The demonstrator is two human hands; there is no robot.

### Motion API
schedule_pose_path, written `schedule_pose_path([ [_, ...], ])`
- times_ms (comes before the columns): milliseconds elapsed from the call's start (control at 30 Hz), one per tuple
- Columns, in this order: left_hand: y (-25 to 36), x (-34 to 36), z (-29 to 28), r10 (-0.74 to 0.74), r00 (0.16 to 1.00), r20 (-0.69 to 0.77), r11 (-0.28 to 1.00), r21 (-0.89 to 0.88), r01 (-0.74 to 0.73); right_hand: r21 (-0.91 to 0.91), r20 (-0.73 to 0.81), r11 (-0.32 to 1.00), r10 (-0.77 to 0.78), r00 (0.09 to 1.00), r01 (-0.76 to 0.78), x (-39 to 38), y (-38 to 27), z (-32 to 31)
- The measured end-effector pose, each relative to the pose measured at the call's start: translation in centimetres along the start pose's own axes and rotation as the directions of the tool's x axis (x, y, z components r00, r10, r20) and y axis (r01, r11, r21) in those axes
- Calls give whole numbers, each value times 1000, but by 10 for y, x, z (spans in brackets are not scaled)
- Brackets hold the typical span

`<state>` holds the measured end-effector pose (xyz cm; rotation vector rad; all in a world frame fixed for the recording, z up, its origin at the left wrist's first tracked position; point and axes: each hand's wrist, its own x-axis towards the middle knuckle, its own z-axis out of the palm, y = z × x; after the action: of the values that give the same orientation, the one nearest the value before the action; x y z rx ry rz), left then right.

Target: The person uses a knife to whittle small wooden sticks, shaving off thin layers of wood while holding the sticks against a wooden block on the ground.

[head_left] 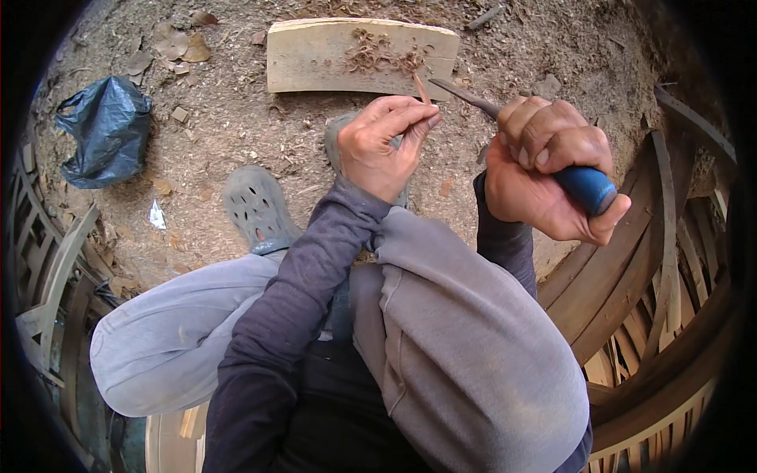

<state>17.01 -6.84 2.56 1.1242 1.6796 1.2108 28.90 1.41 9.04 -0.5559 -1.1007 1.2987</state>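
Observation:
Between the thumb and fingers of my left hand (386,146) is a thin reddish-brown wood sliver (423,89), its tip pointing up toward a pale wooden board (307,57). Curly brown shavings (371,54) lie on that board. My right hand (544,162) is wrapped round the blue handle of a knife (582,188). Its narrow dark blade (467,98) points up and left, the tip close to the board's lower right corner and a little right of the sliver. Blade and sliver appear apart.
A dark blue plastic bag (109,132) lies on the dirt ground at left. Curved wooden strips (607,292) are piled at my right, and more strips (59,268) stand at far left. My grey clog (256,206) rests below the board. Dry leaves (177,43) lie at the upper left.

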Motion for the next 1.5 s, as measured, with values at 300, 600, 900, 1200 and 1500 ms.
schedule_pose_path([
  [300, 0, 0, -1, 35, 999, 12, 999, -25, -34, -61, 123, 998, 11, 992, -4, 15, -25, 22],
  [600, 0, -3, 5, 53, 999, 6, 999, -1, -53, -61, 105, 998, -12, 994, 18, 6, -1, 10],
  [900, -1, 2, 5, 35, 999, 19, 999, -39, -34, -191, 71, 974, -109, 992, 120, -6, 39, 5],
  [1200, -3, 2, 5, 78, 997, 0, 997, 5, -78, -303, 64, 953, 3, 998, 17, -11, 50, -6],
  [1500, 2, 0, 1, 64, 996, 57, 998, 6, -65, -85, 25, 996, -36, 999, 38, 8, -1, -2],
])
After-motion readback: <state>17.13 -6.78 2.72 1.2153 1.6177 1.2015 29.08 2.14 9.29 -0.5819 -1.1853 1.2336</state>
